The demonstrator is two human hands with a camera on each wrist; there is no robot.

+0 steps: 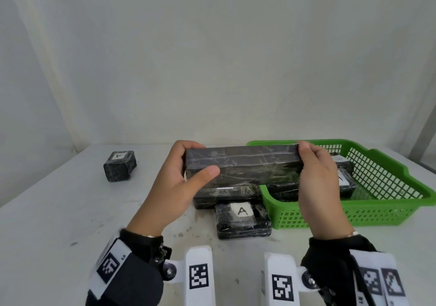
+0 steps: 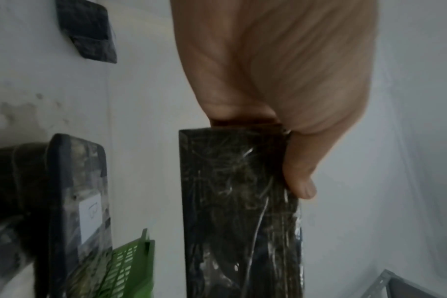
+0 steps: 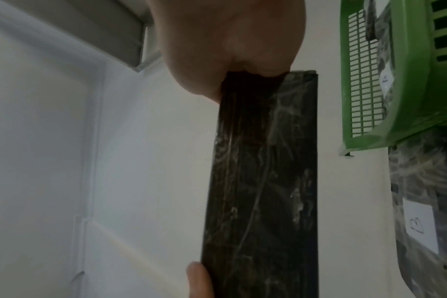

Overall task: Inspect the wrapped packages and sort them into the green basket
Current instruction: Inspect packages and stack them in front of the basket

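Note:
A long black package wrapped in clear film hangs level above the table, held at both ends. My left hand grips its left end, thumb on the near face. My right hand grips its right end. No label shows on the package. The green basket stands to the right with wrapped packages inside, one bearing a white label. Under the held package lies a flat black package, and in front of it a small one labelled A.
A small cube-like black package with an A label sits alone at the far left of the white table. A pale wall rises behind the table. The basket's left wall almost touches the packages lying beside it.

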